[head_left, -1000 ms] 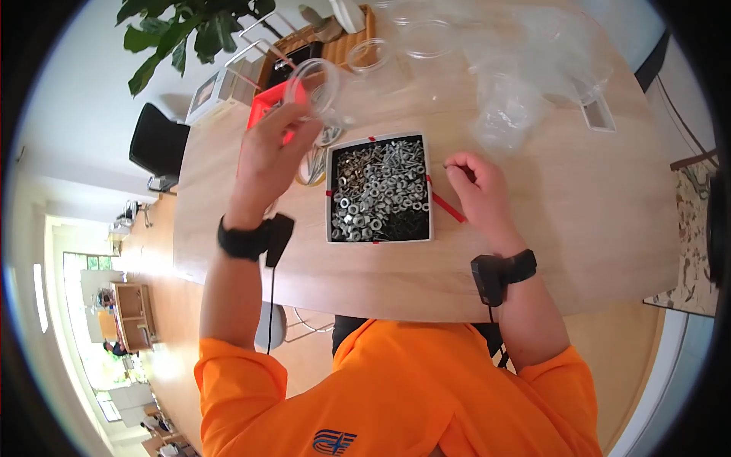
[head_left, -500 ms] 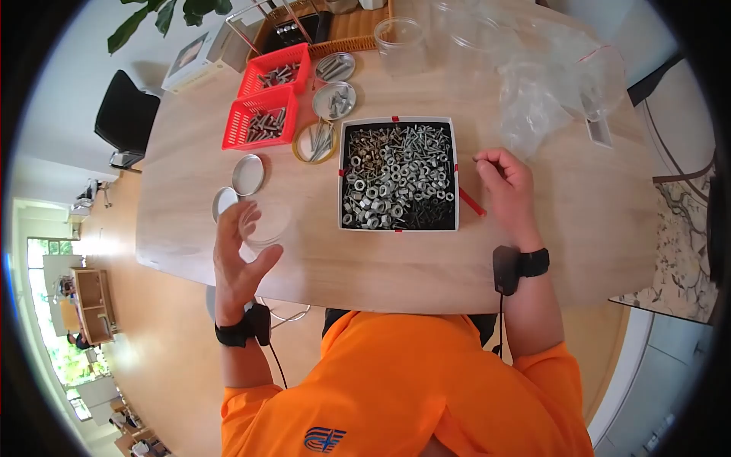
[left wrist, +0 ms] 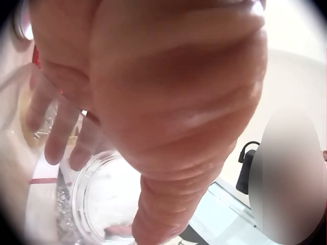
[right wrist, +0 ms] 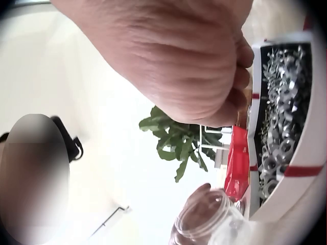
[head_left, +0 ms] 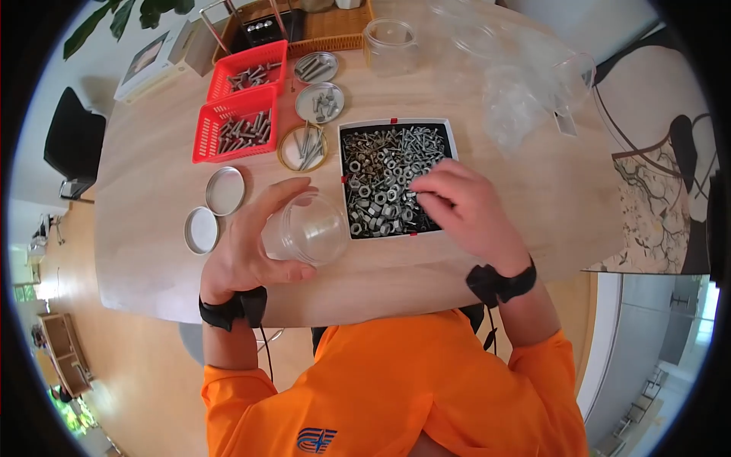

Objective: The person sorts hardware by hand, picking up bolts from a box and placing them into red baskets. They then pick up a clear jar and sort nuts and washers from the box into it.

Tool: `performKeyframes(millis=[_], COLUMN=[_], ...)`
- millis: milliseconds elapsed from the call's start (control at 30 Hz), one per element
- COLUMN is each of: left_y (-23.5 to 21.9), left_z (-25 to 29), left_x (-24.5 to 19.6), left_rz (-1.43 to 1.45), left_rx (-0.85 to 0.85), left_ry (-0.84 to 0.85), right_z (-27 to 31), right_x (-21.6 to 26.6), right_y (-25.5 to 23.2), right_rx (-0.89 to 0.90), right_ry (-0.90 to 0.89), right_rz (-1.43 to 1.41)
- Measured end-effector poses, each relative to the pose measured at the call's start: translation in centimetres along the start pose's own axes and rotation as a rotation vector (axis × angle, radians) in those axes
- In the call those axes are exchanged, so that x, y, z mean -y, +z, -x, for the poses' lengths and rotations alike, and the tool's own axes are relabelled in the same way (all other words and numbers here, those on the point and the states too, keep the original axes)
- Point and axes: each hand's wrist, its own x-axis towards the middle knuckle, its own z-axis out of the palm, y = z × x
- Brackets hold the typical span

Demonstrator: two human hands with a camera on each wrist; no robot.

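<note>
My left hand (head_left: 244, 247) grips a clear plastic jar (head_left: 314, 228), thumb on the near side and fingers round the far side. The jar is tilted, just left of a white-rimmed box (head_left: 451, 141) lined in black. Metal nuts (head_left: 381, 202) and screws of several sizes fill that box. Over its right edge, my right hand (head_left: 468, 209) has curled fingers, with thumb and forefinger pinching a small dark piece (head_left: 416, 195) above the nuts. In the right wrist view the palm hides these fingertips.
Two red baskets (head_left: 199, 137) of bolts stand at the back left, beside round lids (head_left: 297, 103) with bolts on them. Two bare lids (head_left: 226, 190) lie nearer. Another clear jar (head_left: 391, 49) stands at the back; crumpled plastic bags (head_left: 510, 107) lie at the back right.
My left hand has brought the jar from the back left down to the box's left side. My right hand has moved left, from beside the box to over it.
</note>
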Motion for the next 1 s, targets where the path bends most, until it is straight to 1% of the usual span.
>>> performKeyframes(millis=[67, 100, 200, 300, 400, 500, 600, 733, 833, 867, 967, 1000], left_y=[-0.9, -1.4, -1.7, -1.5, -1.0, -0.4, -0.2, 0.1, 0.1, -0.1, -0.3, -0.3], left_z=[-1.0, -1.4, -1.5, -1.4, -1.3, -1.4, -1.5, -1.9, -1.8, -1.8, -1.7, -1.7], left_x=[0.4, 0.7, 2.2, 3.2, 3.2, 3.6, 4.0, 3.5, 3.2, 3.1, 3.0, 2.9], left_rz=[-0.018, -0.030, -0.008, 0.076, 0.119, 0.129, 0.098, -0.003, -0.074, -0.100, -0.163, -0.183], left_rx=[0.111, 0.165, 0.208, 0.190, 0.136, 0.104, 0.079, 0.047, 0.038, 0.042, 0.043, 0.042], left_ry=[0.032, 0.048, 0.047, 0.048, 0.072, 0.048, 0.109, 0.127, 0.129, 0.129, 0.132, 0.133], right_z=[-1.9, -2.4, -3.4, -3.8, -4.1, -4.0, -3.9, -3.9, -4.8, -5.2, -5.9, -6.0], right_x=[0.3, 0.3, 0.4, 0.2, 0.1, 0.8, 2.5, 4.5, 2.7, 1.7, 0.7, 0.5], right_y=[1.5, 2.0, 3.0, 3.3, 3.3, 2.9, 2.6, 4.2, 4.7, 5.0, 6.0, 6.4], right_rx=[0.057, 0.087, 0.219, 0.274, 0.285, 0.288, 0.203, 0.198, 0.148, 0.116, 0.172, 0.166], right_ry=[-0.112, -0.114, -0.088, -0.040, -0.031, 0.128, 0.173, 0.046, 0.049, 0.030, -0.069, -0.128], right_rz=[0.151, 0.170, 0.235, 0.235, 0.240, 0.111, -0.065, -0.264, -0.183, -0.070, 0.153, 0.241])
